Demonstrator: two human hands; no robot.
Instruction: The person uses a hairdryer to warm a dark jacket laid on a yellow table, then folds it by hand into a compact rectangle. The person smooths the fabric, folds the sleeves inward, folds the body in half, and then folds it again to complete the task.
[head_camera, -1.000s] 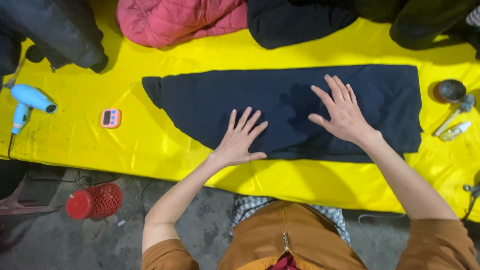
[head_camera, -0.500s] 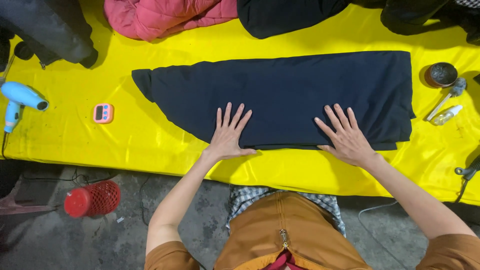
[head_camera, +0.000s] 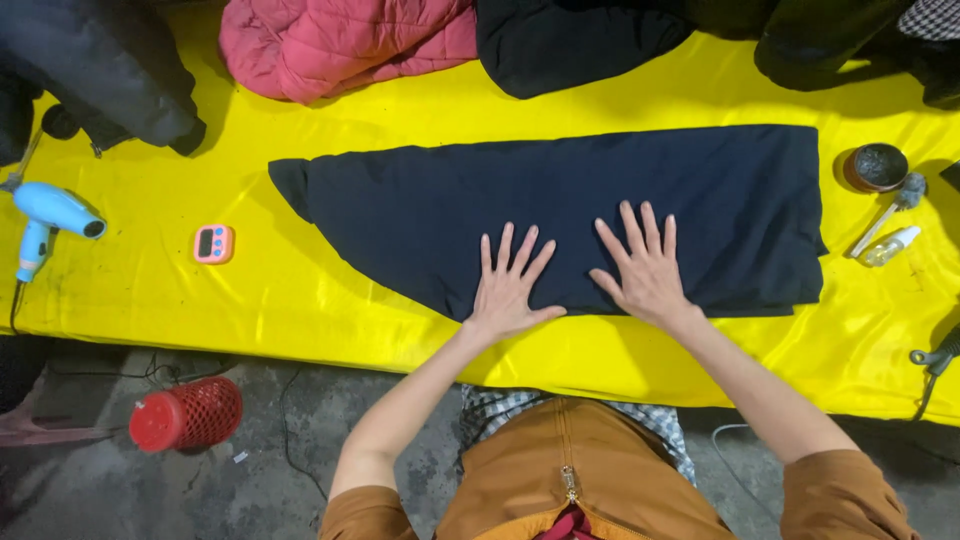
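A bright yellow satin-like cloth (head_camera: 300, 300) covers a long table over a rough grey concrete floor, and at its centre lies a dark navy folded garment (head_camera: 560, 200), spread flat in a long shape that tapers to a point on the side toward the blue hairdryer. Both hands rest on the garment's near edge. The left hand (head_camera: 507, 285) lies palm down with fingers spread wide, and the right hand (head_camera: 645, 270) sits just beside it, also flat and fanned out — neither pinches nor grips any cloth.

The garment looks soft, limp and fairly light, with slight ripples across its surface; it would likely sag if lifted from one spot and slide easily over the slick yellow cloth, so a hold at two edge points or at the squared end away from the taper seems best.

Beyond the garment, at the table's far edge, are a pink quilted jacket (head_camera: 340, 40) and black bulky clothing (head_camera: 570, 40). Off the tapered end sit a small pink digital timer (head_camera: 214, 243) and, farther out, a blue hairdryer (head_camera: 50, 215). Past the squared end stand a small dark round tin (head_camera: 876, 166) and a clear spray bottle (head_camera: 888, 246). Below the table — under the timer — a red mesh basket (head_camera: 185, 412) lies on the floor.
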